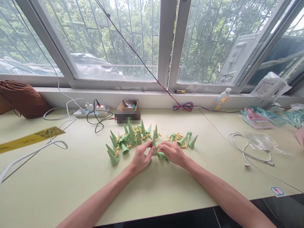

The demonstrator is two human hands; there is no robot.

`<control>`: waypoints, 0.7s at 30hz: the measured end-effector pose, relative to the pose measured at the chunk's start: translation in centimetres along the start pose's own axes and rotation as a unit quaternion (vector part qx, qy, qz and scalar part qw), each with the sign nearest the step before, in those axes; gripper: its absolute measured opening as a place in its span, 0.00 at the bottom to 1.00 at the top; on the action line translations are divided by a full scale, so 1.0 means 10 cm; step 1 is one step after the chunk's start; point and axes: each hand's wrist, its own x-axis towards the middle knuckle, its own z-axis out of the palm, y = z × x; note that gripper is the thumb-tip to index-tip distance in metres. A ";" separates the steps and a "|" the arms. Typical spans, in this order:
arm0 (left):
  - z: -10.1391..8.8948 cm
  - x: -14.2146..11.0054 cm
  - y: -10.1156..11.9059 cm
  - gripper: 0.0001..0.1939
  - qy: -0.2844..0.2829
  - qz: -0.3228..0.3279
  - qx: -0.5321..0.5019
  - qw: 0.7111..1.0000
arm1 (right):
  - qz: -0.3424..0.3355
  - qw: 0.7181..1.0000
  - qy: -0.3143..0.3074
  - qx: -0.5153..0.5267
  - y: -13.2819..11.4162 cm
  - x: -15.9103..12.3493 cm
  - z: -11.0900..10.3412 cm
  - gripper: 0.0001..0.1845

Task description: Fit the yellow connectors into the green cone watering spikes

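Pinching an upright green spike [154, 139], our left hand [142, 155] has its thumb and forefinger drawn in around the lower part; whether the base touches the pale table [71, 196] we cannot tell, since the fingers cover it. Our right hand [173, 153] comes in from the other side, fingers bunched narrowly, with a speck of yellow at the tips too small for us to say whether it is gripped or only touched. Below those fingers lies a green collar [161, 155], partly covered, and a sliver of green peeks out beneath our left hand. Beyond and to the left we see green cones [113, 157] mixed with yellow fittings [129, 146], overlapping too much to count; a smaller pile [184, 144] of similar parts sits just beyond our right hand. Behind the cones, a dark block [127, 117] is blurred by pixelation and hides the front of a small cardboard box [121, 106]. At the left edge, a brown bag [23, 98] and a yellow strip [26, 140] are cut off, and our forearms run out of view below.
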 end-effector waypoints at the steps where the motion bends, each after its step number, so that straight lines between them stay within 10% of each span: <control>1: 0.00 0.00 0.00 0.10 -0.001 0.004 0.000 1.000 | 0.002 1.000 -0.007 0.001 0.00 0.00 0.00 0.06; 21: 0.00 -0.04 -0.06 0.18 -0.016 0.111 0.076 0.991 | 0.091 0.994 -0.013 0.054 0.01 -0.02 0.01 0.17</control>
